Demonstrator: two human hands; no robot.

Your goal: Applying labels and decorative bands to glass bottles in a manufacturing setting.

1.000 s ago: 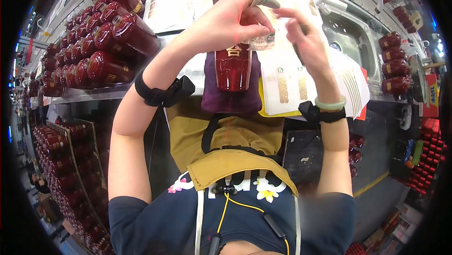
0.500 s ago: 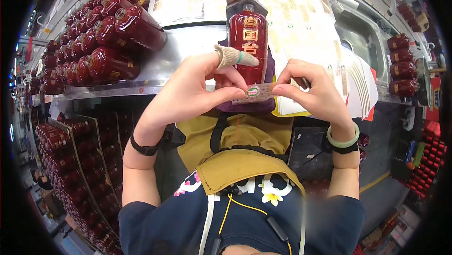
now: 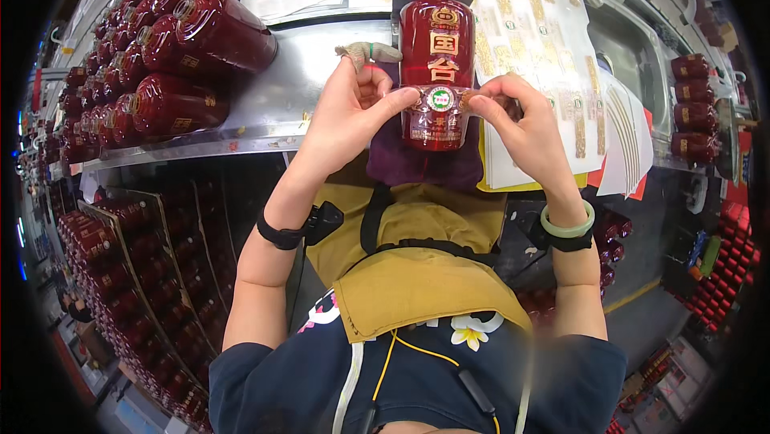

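Left hand (image 3: 353,111), right hand (image 3: 527,125) pinch ends of thin patterned strip (image 3: 440,99) across glossy, round-shouldered red bottle (image 3: 443,41).

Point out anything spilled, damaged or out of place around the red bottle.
Small flecks dot the metal table near its front edge, left of the left hand; they look like stray scraps, too small to identify. The red bottle looks undamaged.

A bottle (image 3: 441,41) rests on a cloth (image 3: 387,163) between the left hand (image 3: 349,109) and right hand (image 3: 525,125). Left of the bottle, a counter (image 3: 309,61) bears more bottles (image 3: 220,33); right of it lie sheets (image 3: 517,5), then a sink (image 3: 622,45).
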